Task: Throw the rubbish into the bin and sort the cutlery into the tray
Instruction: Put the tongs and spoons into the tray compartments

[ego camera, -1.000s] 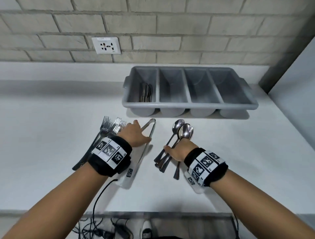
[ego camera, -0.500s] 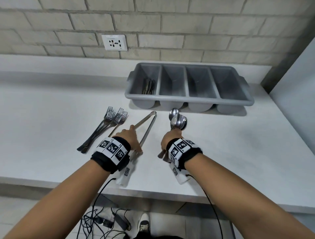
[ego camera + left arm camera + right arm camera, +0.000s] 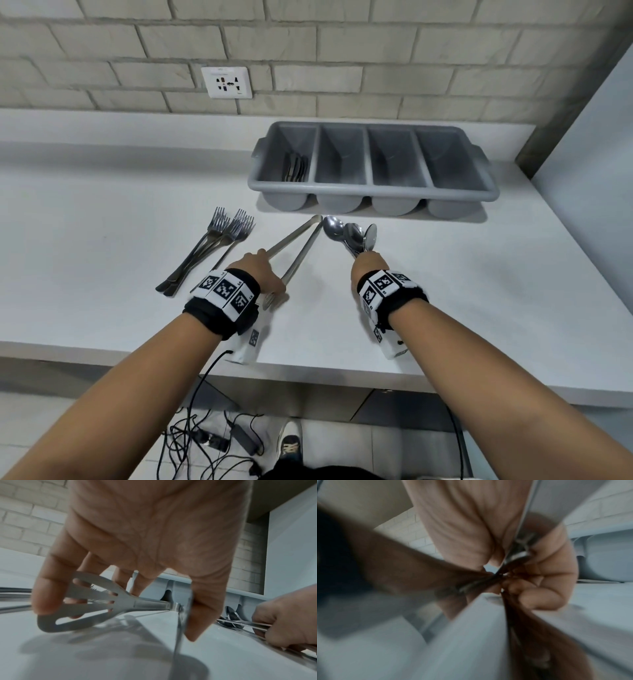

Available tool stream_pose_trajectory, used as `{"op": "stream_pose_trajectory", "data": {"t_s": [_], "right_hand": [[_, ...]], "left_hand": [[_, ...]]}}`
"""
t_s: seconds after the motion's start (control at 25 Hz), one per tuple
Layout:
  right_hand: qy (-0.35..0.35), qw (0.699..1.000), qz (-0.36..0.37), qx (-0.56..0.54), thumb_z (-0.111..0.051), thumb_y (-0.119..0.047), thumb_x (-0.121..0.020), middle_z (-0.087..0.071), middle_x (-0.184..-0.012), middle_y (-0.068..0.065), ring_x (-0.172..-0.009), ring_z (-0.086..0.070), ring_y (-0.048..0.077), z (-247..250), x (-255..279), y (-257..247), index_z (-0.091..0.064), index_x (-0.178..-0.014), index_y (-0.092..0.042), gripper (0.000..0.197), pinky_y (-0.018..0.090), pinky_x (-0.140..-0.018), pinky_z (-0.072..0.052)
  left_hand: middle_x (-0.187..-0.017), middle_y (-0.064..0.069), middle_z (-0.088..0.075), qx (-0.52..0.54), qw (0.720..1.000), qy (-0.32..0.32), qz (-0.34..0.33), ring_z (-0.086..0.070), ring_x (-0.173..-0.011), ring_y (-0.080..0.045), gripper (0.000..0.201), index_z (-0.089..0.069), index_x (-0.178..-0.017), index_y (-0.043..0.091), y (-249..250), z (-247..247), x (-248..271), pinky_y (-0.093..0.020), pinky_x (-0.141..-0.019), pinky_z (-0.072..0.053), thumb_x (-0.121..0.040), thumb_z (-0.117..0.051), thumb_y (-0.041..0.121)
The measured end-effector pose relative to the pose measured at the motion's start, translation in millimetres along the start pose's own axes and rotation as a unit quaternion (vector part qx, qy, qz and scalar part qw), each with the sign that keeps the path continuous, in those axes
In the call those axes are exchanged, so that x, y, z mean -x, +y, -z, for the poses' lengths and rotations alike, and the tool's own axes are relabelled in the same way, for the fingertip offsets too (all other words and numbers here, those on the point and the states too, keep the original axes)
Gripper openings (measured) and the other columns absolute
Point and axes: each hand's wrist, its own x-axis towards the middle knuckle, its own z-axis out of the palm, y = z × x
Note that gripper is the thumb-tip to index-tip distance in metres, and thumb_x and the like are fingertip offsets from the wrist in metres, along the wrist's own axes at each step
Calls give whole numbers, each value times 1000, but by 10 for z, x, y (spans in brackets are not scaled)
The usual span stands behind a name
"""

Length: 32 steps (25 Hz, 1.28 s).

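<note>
Holding a bunch of spoons (image 3: 349, 236) in our right hand (image 3: 368, 270), we have them up off the worktop (image 3: 102, 212), bowls pointing at the tray (image 3: 373, 197). Our grip on that side is a tight fist round the handles, so the whole bunch can go in one trip and none slip out.

Our left hand (image 3: 255, 274) is wrapped over the tongs (image 3: 294, 246). The fingers (image 3: 46, 588) curl under one flat slotted end and the thumb pushes on the other arm. The tongs' joined end points toward the tray and looks close to the spoon bowls.

We think both hands picked up together to save time.

The tray sits at the back of the worktop near the brick wall (image 3: 342, 51). It has four slots. The slot on the far left holds some cutlery already, too dark to name. The other three look bare, so the spoons and tongs can each get their own slot.

A pile of forks (image 3: 212, 246) lies on the worktop beside our left hand, waiting its turn.

We can see no bin and no rubbish.
</note>
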Motion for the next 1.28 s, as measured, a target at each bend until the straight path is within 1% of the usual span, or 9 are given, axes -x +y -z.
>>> {"op": "stream_pose_trajectory", "data": {"t_s": [0.28,0.4,0.48,0.72,0.88,1.04,1.16,1.2,1.28], "right_hand": [[41,994,-17,97,-38,-4,-93,-50,-130,21,-119,-50,30,-126,70,152,-45,-129,4,37,38,-99,-42],[54,998,-12,38,-36,-2,-94,-54,-125,19,-115,-56,31,-47,107,254,-46,-125,6,33,37,-92,-48],[39,999,-21,-17,-38,-6,-94,-57,-126,17,-117,-57,31,79,171,321,-45,-124,2,31,36,-94,-47],[61,997,22,-48,-36,-3,-92,-61,-122,19,-113,-58,34,280,412,604,-45,-118,1,28,37,-90,-44],[110,990,46,-76,-34,-3,-91,-64,-114,22,-105,-61,37,402,510,700,-45,-116,0,27,38,-82,-46],[145,978,66,-132,-32,-4,-93,-63,-111,26,-102,-60,40,634,419,652,-45,-116,2,27,38,-77,-44],[167,962,92,-196,-31,-3,-95,-62,-106,28,-96,-60,40,869,205,596,-45,-118,5,29,40,-77,-46],[172,955,92,-221,-31,-3,-95,-61,-100,26,-90,-59,38,951,118,570,-46,-119,5,29,41,-75,-47],[185,942,79,-268,-31,-4,-95,-55,-84,16,-79,-54,32,1112,-99,512,-47,-116,3,28,44,-74,-53]], "left_hand": [[-121,-8,-59,85,996,24,-17,-57,-111,-31,64,-46,-120,13,-56,-75,232,-39,-94,-47,-65,-65,39],[-118,-4,-61,112,991,72,-14,-57,-112,-30,58,-51,-118,20,-27,-76,393,-42,-100,-39,-68,-57,48],[-117,-6,-62,149,984,96,-30,-57,-110,-30,59,-54,-114,21,25,-81,507,-37,-94,-41,-64,-50,52],[-131,-9,-58,298,937,147,-107,-55,-118,-30,82,-46,-136,18,149,-61,728,-33,-96,-42,-58,-51,44],[-122,-6,-64,402,894,153,-127,-62,-105,-27,78,-48,-134,22,295,39,704,-31,-93,-48,-59,-59,40],[-111,-1,-61,490,838,151,-187,-59,-98,-20,64,-42,-137,24,532,298,584,-27,-86,-48,-77,-65,29],[-81,0,-55,577,786,91,-200,-54,-68,-16,54,-36,-139,30,733,559,392,-29,-63,-47,-89,-56,20],[-77,-3,-53,595,775,74,-201,-51,-63,-18,54,-35,-140,31,794,639,292,-32,-63,-45,-91,-53,20],[-79,-7,-52,591,778,66,-203,-49,-65,-24,54,-34,-142,33,915,793,54,-37,-67,-44,-92,-51,22]]}}
